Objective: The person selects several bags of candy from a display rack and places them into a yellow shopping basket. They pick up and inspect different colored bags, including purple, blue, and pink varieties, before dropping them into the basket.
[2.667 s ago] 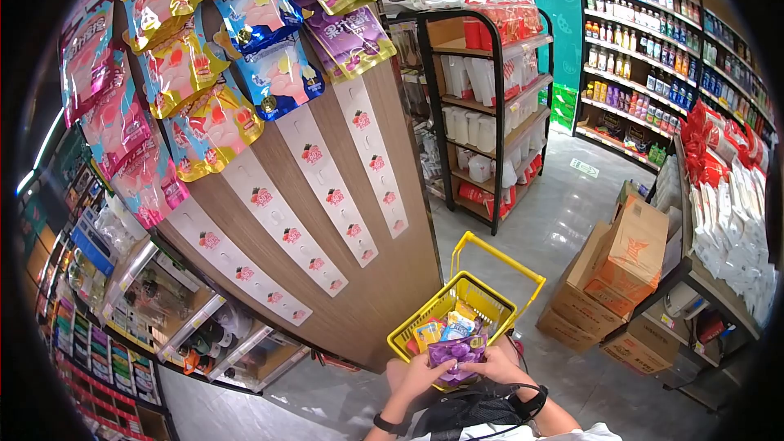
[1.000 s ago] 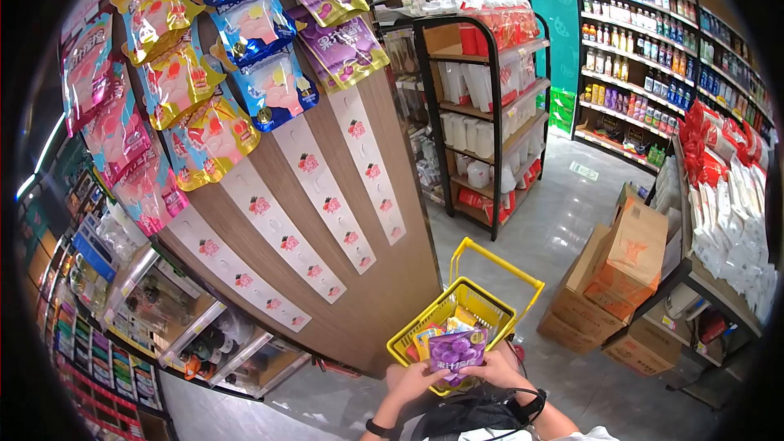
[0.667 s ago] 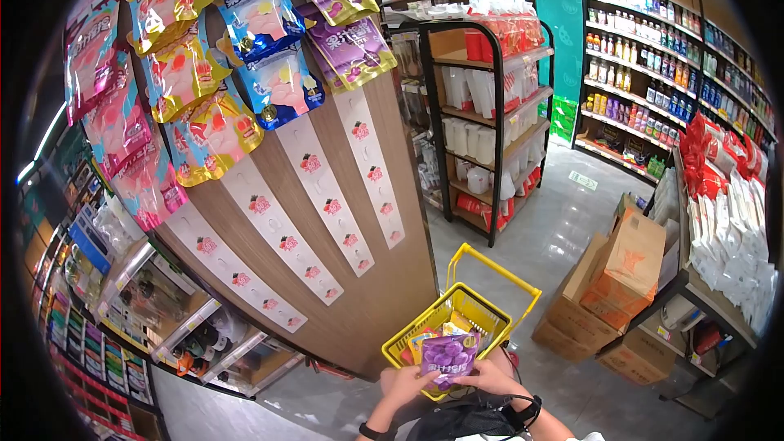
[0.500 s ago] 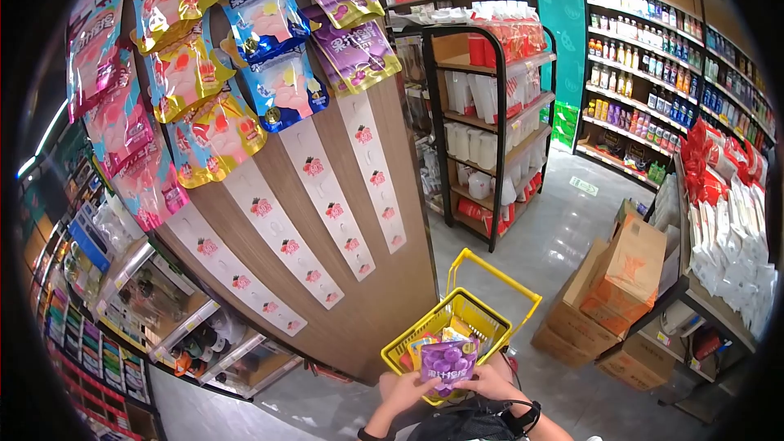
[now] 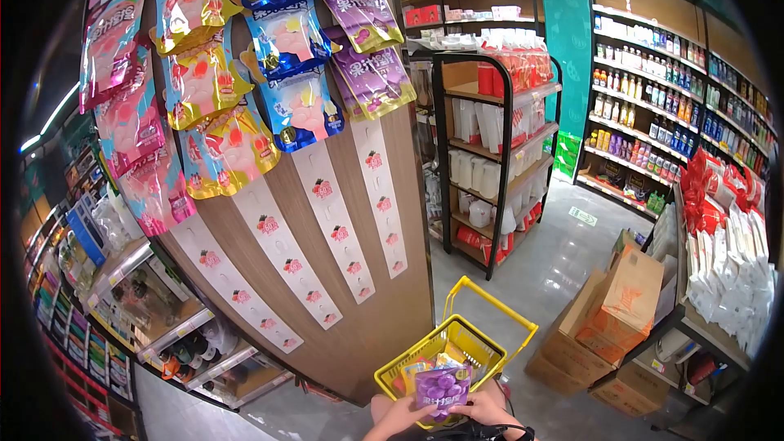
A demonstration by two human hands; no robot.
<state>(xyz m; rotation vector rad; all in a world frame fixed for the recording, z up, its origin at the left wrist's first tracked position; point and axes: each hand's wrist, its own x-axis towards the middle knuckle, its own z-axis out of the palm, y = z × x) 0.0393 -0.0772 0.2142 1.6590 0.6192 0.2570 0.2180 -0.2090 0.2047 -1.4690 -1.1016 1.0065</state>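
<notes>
A purple candy bag [image 5: 442, 392] with grapes printed on it is held upright between my two hands at the bottom of the view. My left hand [image 5: 406, 415] grips its left edge, and my right hand [image 5: 485, 409] pinches the lower right edge. Just beyond the bag stands a yellow shopping basket [image 5: 483, 340] with its handle [image 5: 500, 307] raised. Inside it lie several bright packages, partly hidden behind the purple bag. Above, candy bags in pink, yellow, blue and purple [image 5: 374, 80] hang on strips on a wooden panel.
The wooden display panel [image 5: 359, 351] stands directly left of the basket. Cardboard boxes [image 5: 622, 300] are stacked on the floor at right, beside a table with white packets [image 5: 727, 269]. A black-framed rack [image 5: 506, 155] and bottle shelves [image 5: 645, 98] stand farther back.
The view has tilted upward a little, so the shelves, basket and hands sit lower in the picture. Both hands still hold the purple candy bag.
</notes>
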